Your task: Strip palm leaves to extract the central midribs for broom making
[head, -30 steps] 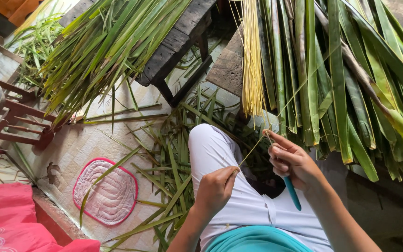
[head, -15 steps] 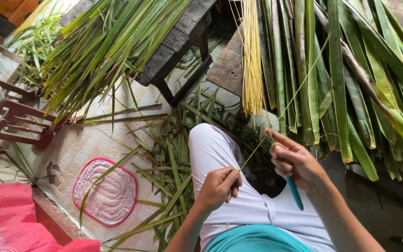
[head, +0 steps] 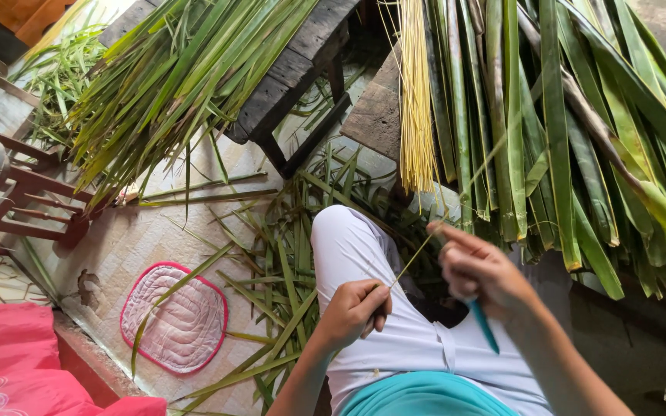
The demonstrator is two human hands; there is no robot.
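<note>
Overhead, long green leaves [head: 580, 131] are hanging off a desk [head: 375, 115], with a bundle of pale yellow ribs [head: 416, 100] beside them. More leaves are lying scattered on the floor [head: 129, 239] near a pink-edged pad [head: 175, 316]. Lower down, the right hand [head: 478, 270] (slightly blurred) is clenching a teal handle [head: 485, 327] and pinching one end of a thin strip [head: 418, 254]; the left hand [head: 352, 312] is gripping its lower end above the lap.

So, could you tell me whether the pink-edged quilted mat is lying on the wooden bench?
No, the mat lies on the floor.
</note>
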